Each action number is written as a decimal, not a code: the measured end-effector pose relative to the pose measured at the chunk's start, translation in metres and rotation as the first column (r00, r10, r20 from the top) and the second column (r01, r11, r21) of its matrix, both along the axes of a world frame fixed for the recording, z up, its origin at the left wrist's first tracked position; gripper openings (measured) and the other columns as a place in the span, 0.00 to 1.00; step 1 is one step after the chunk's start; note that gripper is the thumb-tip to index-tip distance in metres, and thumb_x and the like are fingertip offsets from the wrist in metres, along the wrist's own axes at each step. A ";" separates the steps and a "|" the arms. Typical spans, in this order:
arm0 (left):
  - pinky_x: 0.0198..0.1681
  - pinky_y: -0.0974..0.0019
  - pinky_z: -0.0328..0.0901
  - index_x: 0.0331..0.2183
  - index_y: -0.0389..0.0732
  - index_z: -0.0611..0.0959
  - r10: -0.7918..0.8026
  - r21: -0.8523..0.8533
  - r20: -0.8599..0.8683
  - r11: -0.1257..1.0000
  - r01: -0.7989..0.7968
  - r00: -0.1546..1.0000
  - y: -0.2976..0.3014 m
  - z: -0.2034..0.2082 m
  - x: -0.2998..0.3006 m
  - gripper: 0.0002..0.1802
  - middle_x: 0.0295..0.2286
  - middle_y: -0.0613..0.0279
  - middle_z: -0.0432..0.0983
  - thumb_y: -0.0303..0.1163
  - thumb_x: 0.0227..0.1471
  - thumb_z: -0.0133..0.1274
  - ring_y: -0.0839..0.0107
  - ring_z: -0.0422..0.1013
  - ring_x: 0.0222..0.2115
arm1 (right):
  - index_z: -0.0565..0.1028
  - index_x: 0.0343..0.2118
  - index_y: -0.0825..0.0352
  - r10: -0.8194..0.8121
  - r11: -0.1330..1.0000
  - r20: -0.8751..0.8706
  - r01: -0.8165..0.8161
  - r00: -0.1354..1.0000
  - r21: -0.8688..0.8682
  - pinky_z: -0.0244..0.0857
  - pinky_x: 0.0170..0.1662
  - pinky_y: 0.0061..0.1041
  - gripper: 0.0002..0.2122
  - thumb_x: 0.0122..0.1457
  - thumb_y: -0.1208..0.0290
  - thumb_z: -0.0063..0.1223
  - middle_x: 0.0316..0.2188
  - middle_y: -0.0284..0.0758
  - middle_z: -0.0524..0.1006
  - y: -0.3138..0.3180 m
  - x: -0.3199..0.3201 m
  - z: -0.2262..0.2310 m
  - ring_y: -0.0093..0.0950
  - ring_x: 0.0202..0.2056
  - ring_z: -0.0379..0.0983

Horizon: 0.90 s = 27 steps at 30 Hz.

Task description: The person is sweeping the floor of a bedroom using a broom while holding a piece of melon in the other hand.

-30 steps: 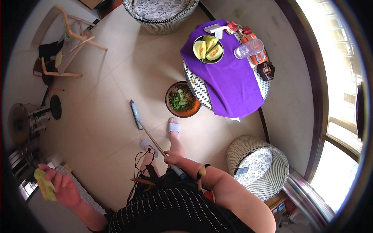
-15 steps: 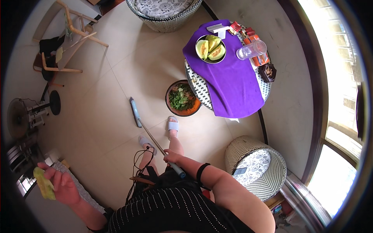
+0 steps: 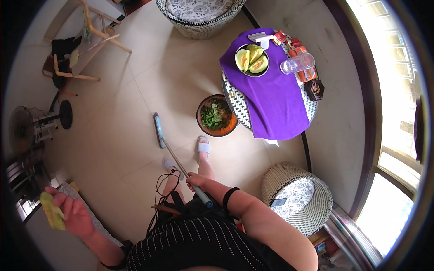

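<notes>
At the lower left my left hand (image 3: 77, 216) grips a pale green melon slice (image 3: 52, 210), fingers curled against one side of it. My right hand (image 3: 195, 180), in front of my body, is wrapped round the handle of a mop or broom (image 3: 175, 158). Its narrow blue-grey head (image 3: 159, 131) rests on the tiled floor, ahead of my slippered feet. The handle's thick grey end (image 3: 204, 199) points back toward my waist. To the right of the head stands a round dark-rimmed basin (image 3: 231, 128) with green leaves (image 3: 215, 114) inside.
A round table draped with a purple cloth (image 3: 275, 106) bears a bowl of melon wedges (image 3: 252, 60) and a clear jar (image 3: 297, 63). Woven chairs (image 3: 296, 198) stand at right and far. A wooden folding chair (image 3: 90, 49) and a fan (image 3: 65, 114) are at left.
The view has shifted slightly, so the table and basin sit a little farther right. Both hands keep their holds; the mop or broom head has hardly moved on the floor.
</notes>
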<state>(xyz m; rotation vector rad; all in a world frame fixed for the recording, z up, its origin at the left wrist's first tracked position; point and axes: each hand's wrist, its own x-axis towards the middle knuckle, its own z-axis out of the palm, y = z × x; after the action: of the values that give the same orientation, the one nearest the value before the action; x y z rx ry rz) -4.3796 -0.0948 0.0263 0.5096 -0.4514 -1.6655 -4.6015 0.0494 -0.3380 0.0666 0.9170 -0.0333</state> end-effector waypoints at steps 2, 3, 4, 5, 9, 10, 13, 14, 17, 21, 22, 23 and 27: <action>0.31 0.68 0.50 0.49 0.39 0.56 0.009 0.007 0.005 1.000 -0.009 1.000 0.002 0.001 0.003 0.25 0.33 0.62 0.64 0.40 0.50 0.33 0.74 0.59 0.23 | 0.46 0.52 0.60 -0.001 1.000 -0.022 0.001 1.000 -0.002 0.58 0.14 0.21 0.28 0.47 0.75 0.41 0.16 0.33 0.63 -0.001 0.002 0.001 0.21 0.13 0.60; 0.31 0.68 0.50 0.49 0.39 0.56 0.008 0.008 0.000 1.000 -0.008 1.000 0.003 0.001 0.004 0.25 0.33 0.62 0.64 0.40 0.50 0.33 0.74 0.59 0.23 | 0.46 0.52 0.60 0.026 1.000 -0.036 -0.027 0.999 -0.014 0.58 0.13 0.21 0.28 0.46 0.75 0.41 0.16 0.33 0.63 -0.001 0.003 0.002 0.21 0.13 0.60; 0.31 0.68 0.50 0.49 0.39 0.56 0.007 0.009 -0.005 1.000 -0.007 1.000 0.004 0.002 0.006 0.25 0.33 0.63 0.64 0.40 0.50 0.33 0.74 0.59 0.22 | 0.46 0.52 0.60 0.054 0.998 -0.049 -0.055 0.997 -0.027 0.57 0.13 0.21 0.29 0.46 0.76 0.41 0.16 0.33 0.63 -0.002 0.003 0.004 0.21 0.13 0.60; 0.31 0.68 0.50 0.49 0.39 0.56 0.008 0.010 -0.007 1.000 -0.008 1.000 0.005 0.003 0.008 0.26 0.33 0.63 0.64 0.40 0.50 0.33 0.74 0.59 0.22 | 0.47 0.52 0.60 0.103 0.994 -0.095 -0.105 0.990 -0.022 0.57 0.13 0.21 0.29 0.46 0.76 0.41 0.16 0.33 0.63 -0.003 0.004 0.005 0.21 0.13 0.60; 0.32 0.68 0.50 0.49 0.39 0.56 0.013 -0.017 -0.014 1.000 -0.013 1.000 0.010 0.007 0.017 0.25 0.33 0.63 0.64 0.40 0.50 0.33 0.74 0.59 0.22 | 0.48 0.51 0.63 0.037 0.993 -0.017 -0.038 0.999 -0.107 0.57 0.13 0.22 0.28 0.45 0.75 0.41 0.16 0.33 0.63 -0.008 -0.005 0.018 0.21 0.12 0.60; 0.32 0.68 0.50 0.49 0.39 0.56 0.013 -0.027 -0.030 1.000 -0.013 0.999 0.011 0.007 0.020 0.25 0.33 0.63 0.64 0.40 0.50 0.33 0.74 0.59 0.22 | 0.50 0.50 0.65 -0.014 0.993 -0.025 0.011 1.000 -0.117 0.57 0.13 0.22 0.27 0.44 0.75 0.41 0.16 0.33 0.63 -0.010 -0.010 0.023 0.21 0.12 0.60; 0.32 0.68 0.50 0.49 0.38 0.56 0.016 -0.057 -0.047 0.998 -0.019 0.999 0.017 0.011 0.030 0.25 0.33 0.63 0.64 0.40 0.50 0.33 0.74 0.59 0.23 | 0.50 0.51 0.68 -0.078 0.970 -0.047 0.065 0.996 -0.235 0.58 0.14 0.22 0.28 0.43 0.74 0.42 0.16 0.33 0.64 -0.024 -0.034 0.040 0.22 0.12 0.60; 0.32 0.68 0.50 0.49 0.38 0.56 0.017 -0.068 -0.045 0.997 -0.020 0.999 0.020 0.012 0.034 0.25 0.34 0.62 0.64 0.40 0.50 0.33 0.74 0.59 0.23 | 0.49 0.51 0.68 -0.049 0.961 -0.102 0.019 0.994 -0.275 0.58 0.14 0.22 0.29 0.43 0.74 0.42 0.16 0.33 0.64 -0.031 -0.043 0.046 0.22 0.12 0.60; 0.32 0.68 0.50 0.49 0.39 0.56 0.042 -0.081 -0.058 0.996 -0.046 0.997 0.028 0.014 0.045 0.26 0.34 0.62 0.65 0.40 0.50 0.34 0.74 0.59 0.23 | 0.51 0.51 0.67 -0.065 0.853 -0.248 -0.075 0.967 -0.517 0.59 0.15 0.24 0.28 0.42 0.76 0.43 0.17 0.36 0.67 -0.059 -0.064 0.059 0.24 0.12 0.62; 0.32 0.69 0.50 0.49 0.38 0.56 0.065 -0.113 -0.062 0.991 -0.071 0.996 0.043 0.016 0.060 0.25 0.35 0.62 0.65 0.39 0.49 0.35 0.75 0.59 0.23 | 0.42 0.54 0.62 -0.156 0.813 -0.397 -0.111 0.904 -0.571 0.65 0.22 0.25 0.33 0.44 0.77 0.42 0.33 0.43 0.67 -0.099 -0.082 0.059 0.27 0.19 0.66; 0.32 0.70 0.50 0.48 0.38 0.57 0.077 -0.116 -0.063 0.990 -0.084 0.995 0.047 0.017 0.063 0.25 0.35 0.62 0.65 0.37 0.49 0.36 0.75 0.59 0.23 | 0.41 0.54 0.61 -0.173 0.761 -0.522 -0.223 0.835 -0.609 0.65 0.21 0.25 0.33 0.43 0.78 0.41 0.35 0.45 0.67 -0.110 -0.084 0.054 0.28 0.19 0.66; 0.32 0.71 0.50 0.48 0.38 0.57 0.091 -0.115 -0.061 0.989 -0.097 0.994 0.052 0.019 0.068 0.24 0.34 0.62 0.65 0.36 0.49 0.36 0.76 0.59 0.23 | 0.41 0.54 0.61 -0.210 0.734 -0.614 -0.292 0.761 -0.613 0.62 0.18 0.25 0.34 0.42 0.78 0.40 0.33 0.45 0.68 -0.120 -0.086 0.048 0.28 0.18 0.66; 0.33 0.71 0.50 0.48 0.38 0.57 0.128 -0.121 -0.056 0.984 -0.134 0.990 0.068 0.018 0.083 0.25 0.35 0.60 0.65 0.37 0.49 0.37 0.76 0.59 0.24 | 0.40 0.54 0.60 -0.207 0.813 -0.665 -0.252 0.717 -0.525 0.63 0.18 0.27 0.35 0.41 0.77 0.40 0.29 0.45 0.69 -0.148 -0.079 0.005 0.30 0.18 0.67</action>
<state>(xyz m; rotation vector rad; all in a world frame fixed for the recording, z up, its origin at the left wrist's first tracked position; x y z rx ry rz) -4.2971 -0.0265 0.0445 0.3974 -0.4736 -1.5098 -4.6803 -0.0984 -0.3334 -0.5901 1.6489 -0.3437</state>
